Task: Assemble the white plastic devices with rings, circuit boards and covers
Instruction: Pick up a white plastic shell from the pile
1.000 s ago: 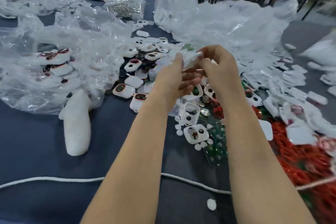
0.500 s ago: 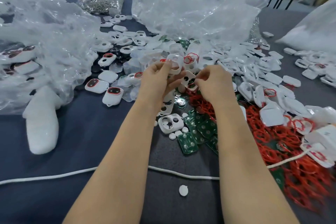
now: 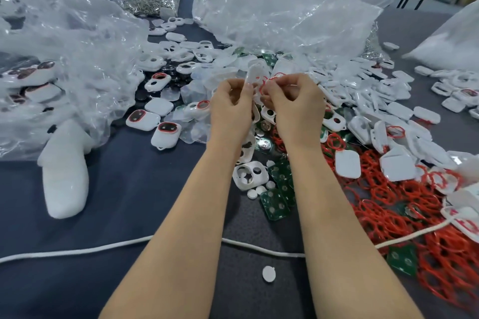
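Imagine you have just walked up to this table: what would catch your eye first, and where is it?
At the middle, the left hand holds a white shell upright while the right hand pinches a red ring close to it. A heap of red rings spreads along the right side, and crumpled clear bags rise on the left and at the far end.

Dark blue-grey surface (image 3: 129, 189). White cord (image 3: 77, 250) runs across it, left to right. Single white disc (image 3: 268, 273) just on near side of cord. Beyond cord: green circuit boards (image 3: 276, 204) at centre; red rings (image 3: 388, 189) heaped at right, spilling across cord; white housings (image 3: 375, 101) piled farther back; white padded lump (image 3: 64, 176) at left; crumpled clear bags (image 3: 64, 46) farthest back.
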